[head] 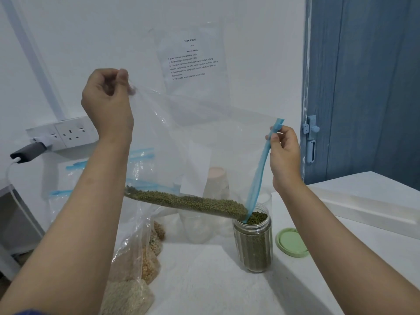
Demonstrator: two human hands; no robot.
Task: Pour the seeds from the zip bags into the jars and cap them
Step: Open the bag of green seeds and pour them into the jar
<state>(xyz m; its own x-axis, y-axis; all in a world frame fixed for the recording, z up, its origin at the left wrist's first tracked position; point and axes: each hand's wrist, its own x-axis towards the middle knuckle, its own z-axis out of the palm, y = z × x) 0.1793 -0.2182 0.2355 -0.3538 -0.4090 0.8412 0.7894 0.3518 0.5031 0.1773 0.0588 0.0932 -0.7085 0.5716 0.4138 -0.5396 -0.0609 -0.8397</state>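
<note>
A large clear zip bag with a blue zip strip hangs tilted over a clear jar. My left hand pinches the bag's upper left corner, held high. My right hand pinches the top of the blue zip strip. Green seeds lie along the bag's lower edge and slide toward the open corner, which dips into the jar's mouth. The jar is nearly full of green seeds. Its pale green lid lies on the table to the right of the jar.
Several other zip bags of tan and yellow seeds lie at the left front. Empty clear jars stand behind the bag. A wall socket with a plugged charger is at the left, and a white box at the right.
</note>
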